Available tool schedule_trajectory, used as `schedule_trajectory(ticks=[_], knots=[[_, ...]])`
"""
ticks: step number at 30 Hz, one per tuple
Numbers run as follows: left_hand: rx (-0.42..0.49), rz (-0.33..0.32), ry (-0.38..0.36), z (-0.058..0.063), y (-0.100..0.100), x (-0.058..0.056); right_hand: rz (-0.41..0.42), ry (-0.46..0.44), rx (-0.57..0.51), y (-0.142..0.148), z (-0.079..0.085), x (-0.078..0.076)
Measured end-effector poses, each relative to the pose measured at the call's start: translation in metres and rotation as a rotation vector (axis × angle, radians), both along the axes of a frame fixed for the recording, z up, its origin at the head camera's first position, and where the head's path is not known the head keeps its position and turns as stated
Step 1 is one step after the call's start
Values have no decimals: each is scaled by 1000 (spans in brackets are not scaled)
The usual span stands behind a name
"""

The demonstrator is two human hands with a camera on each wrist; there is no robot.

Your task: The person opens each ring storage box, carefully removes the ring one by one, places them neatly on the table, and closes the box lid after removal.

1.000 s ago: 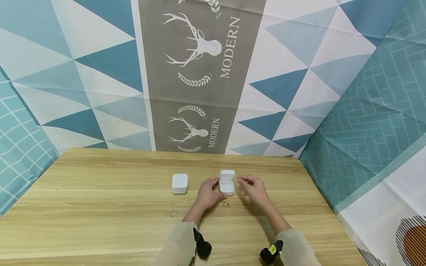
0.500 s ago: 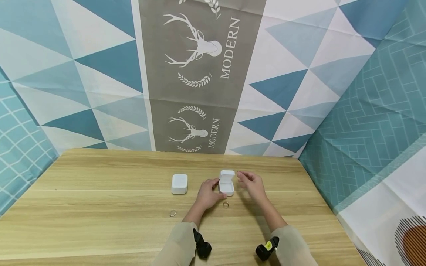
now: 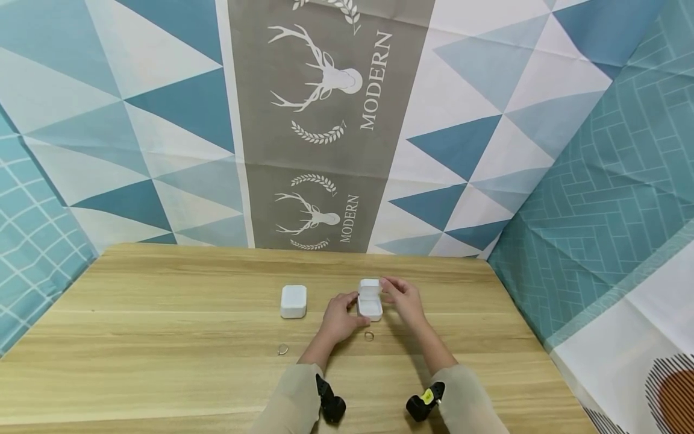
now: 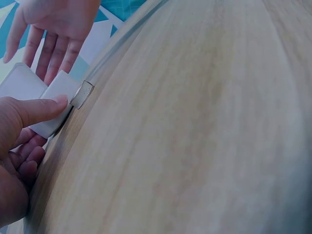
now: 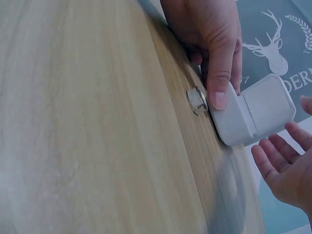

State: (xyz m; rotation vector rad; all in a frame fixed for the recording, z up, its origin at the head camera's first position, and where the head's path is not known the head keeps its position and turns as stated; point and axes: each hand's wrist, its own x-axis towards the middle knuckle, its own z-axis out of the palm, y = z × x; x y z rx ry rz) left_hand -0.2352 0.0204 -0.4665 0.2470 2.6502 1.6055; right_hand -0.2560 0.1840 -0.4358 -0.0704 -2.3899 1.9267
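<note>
A white ring box (image 3: 370,308) stands with its lid (image 3: 370,286) raised, and its inside looks white. My left hand (image 3: 338,317) grips the base, thumb on the front and the other fingers around the left side. At the lid's right edge is my right hand (image 3: 405,302); its fingers are loosely extended, fingertips right at the edge, as the right wrist view also shows near the lid (image 5: 269,105). A gold-toned ring (image 3: 369,336) stands just in front of the box; the left wrist view shows this ring (image 4: 82,94) close to my thumb.
A second white ring box (image 3: 293,301), lid down, stands to the left of my left hand. A thin ring (image 3: 282,349) lies in front of it on the wooden table (image 3: 179,361). Patterned cloth (image 3: 314,138) hangs behind the table.
My right hand has moved left and slightly away from me, from beside the box to the lid's right edge. My left hand, the boxes and the rings have stayed put.
</note>
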Motion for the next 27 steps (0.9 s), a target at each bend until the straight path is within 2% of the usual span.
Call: schedule_trajectory(ticks=[10,20,27], knots=[[-9,7,-1,0,0,0,27,-30,-4,-8,0,-3],[-9,6,5,0,0,0,31,15,57,-11,-2,-6],[-17,13,7,0,1,-1,59,-13,54,-10,0,-7]])
